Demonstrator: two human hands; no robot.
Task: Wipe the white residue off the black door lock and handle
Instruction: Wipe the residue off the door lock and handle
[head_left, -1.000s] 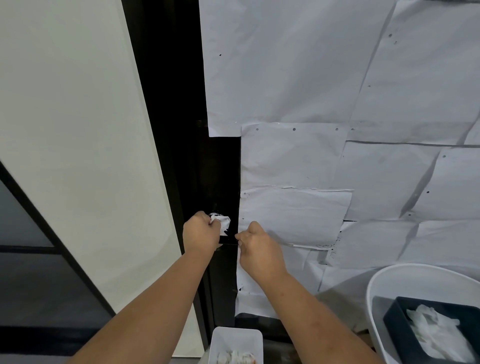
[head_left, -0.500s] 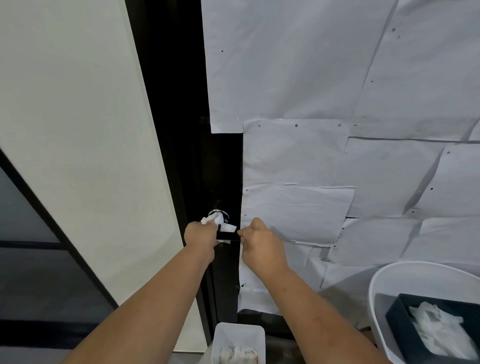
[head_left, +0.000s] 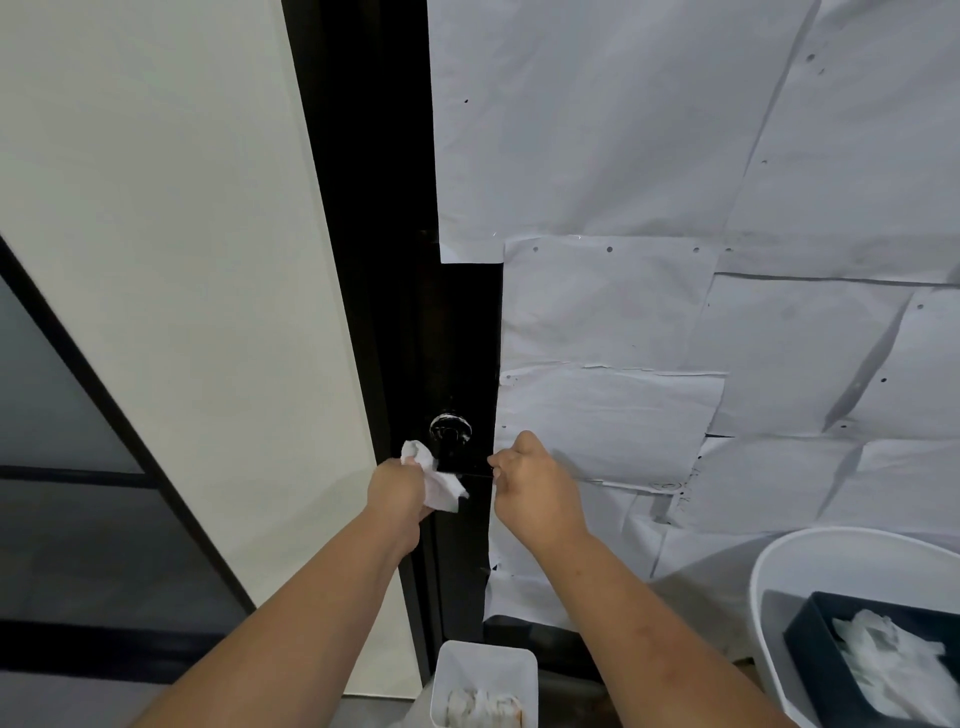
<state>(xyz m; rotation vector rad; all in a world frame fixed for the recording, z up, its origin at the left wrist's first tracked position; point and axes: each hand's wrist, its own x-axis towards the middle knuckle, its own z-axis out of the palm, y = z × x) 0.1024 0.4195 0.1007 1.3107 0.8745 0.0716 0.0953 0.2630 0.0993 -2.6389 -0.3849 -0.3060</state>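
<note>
The round black door lock (head_left: 450, 433) sits on a bare black strip of the door, with a faint white ring around its rim. Just below it runs the thin black handle (head_left: 474, 474), level between my hands. My left hand (head_left: 397, 491) is closed around a crumpled white wipe (head_left: 435, 480), pressed on the handle's left end just under the lock. My right hand (head_left: 530, 480) pinches the handle's right end. Part of the handle is hidden by the wipe.
White paper sheets (head_left: 675, 260) cover the door right of the lock. A cream wall panel (head_left: 182, 260) lies to the left. Below stand a small white bin (head_left: 483, 680) with used wipes and, at lower right, a white tub (head_left: 789, 561) holding a dark box (head_left: 810, 639) of wipes.
My left hand with the wipe has dropped from over the lock to below it, uncovering the lock. The right hand has stayed on the handle's end.
</note>
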